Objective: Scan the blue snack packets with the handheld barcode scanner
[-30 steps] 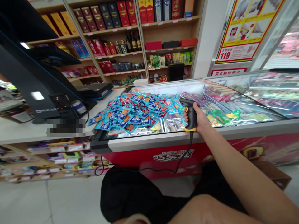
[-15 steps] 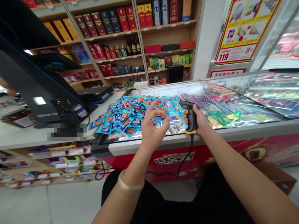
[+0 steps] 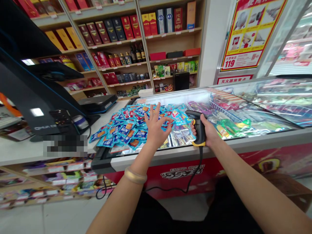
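Observation:
Over the near edge of a heap of blue snack packets (image 3: 126, 126), my left hand (image 3: 156, 128) is raised with nothing in it. Its thumb and index finger curve toward each other in a ring, while the other fingers stretch up and apart. My right hand (image 3: 211, 131) is wrapped round the grip of a black and yellow barcode scanner (image 3: 200, 130), held upright above the glass top of the freezer (image 3: 175, 148). The scanner's head points left toward the packets, and its black cable (image 3: 195, 172) hangs down the freezer's red front. Several red packets (image 3: 129, 113) lie among the blue ones.
At the left, a dark point-of-sale terminal (image 3: 31, 94) stands on a white counter (image 3: 14, 148). Shelves of boxed bottles (image 3: 117, 27) fill the back. Through the glass at right, bagged goods and a wire basket (image 3: 221, 110) show. A wooden box (image 3: 290, 187) sits low at right.
The view has shifted slightly. My left hand has turned a little and its outer fingers stand more upright and spread. My right hand still grips the scanner in much the same place.

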Demonstrator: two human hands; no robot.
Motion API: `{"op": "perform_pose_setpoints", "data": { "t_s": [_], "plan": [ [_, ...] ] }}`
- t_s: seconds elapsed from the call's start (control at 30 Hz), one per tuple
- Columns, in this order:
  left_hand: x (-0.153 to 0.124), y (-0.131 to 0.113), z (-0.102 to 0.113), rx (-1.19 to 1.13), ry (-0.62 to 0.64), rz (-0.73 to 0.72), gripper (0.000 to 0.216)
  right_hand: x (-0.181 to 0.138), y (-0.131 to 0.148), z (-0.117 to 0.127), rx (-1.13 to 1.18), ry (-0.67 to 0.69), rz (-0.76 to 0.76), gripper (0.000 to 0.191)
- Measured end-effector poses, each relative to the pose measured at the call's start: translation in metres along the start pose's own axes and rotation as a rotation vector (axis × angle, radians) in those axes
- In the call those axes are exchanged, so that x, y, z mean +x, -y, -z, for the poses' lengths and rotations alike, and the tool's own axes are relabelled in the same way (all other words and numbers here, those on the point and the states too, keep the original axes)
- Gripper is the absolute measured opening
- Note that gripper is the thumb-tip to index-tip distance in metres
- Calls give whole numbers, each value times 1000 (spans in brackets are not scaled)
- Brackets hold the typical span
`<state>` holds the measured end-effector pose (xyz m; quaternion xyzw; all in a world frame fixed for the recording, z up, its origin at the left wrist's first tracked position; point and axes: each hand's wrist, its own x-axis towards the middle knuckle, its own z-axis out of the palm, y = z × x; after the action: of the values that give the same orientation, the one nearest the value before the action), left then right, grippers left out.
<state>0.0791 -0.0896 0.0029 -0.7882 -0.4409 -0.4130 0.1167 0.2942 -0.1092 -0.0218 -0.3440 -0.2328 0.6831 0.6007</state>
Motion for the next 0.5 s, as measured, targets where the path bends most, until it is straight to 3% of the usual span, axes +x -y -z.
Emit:
{"op": "perform_pose_setpoints", "data": {
  "t_s": [0.2, 0.33, 0.43, 0.5],
  "plan": [
    [40, 53, 5, 198, 31, 328, 50, 0, -1, -1, -3, -23, -6, 49],
    [60, 77, 10, 370, 255, 413, 58, 0, -1, -2, -14, -22, -2, 50],
    [65, 84, 10, 453, 454, 449, 59, -1, -1, -3, -8, -27, -2, 51],
    [65, 86, 11, 472, 522, 464, 56, -1, -1, -4, 3, -26, -4, 50]
  ]
}}
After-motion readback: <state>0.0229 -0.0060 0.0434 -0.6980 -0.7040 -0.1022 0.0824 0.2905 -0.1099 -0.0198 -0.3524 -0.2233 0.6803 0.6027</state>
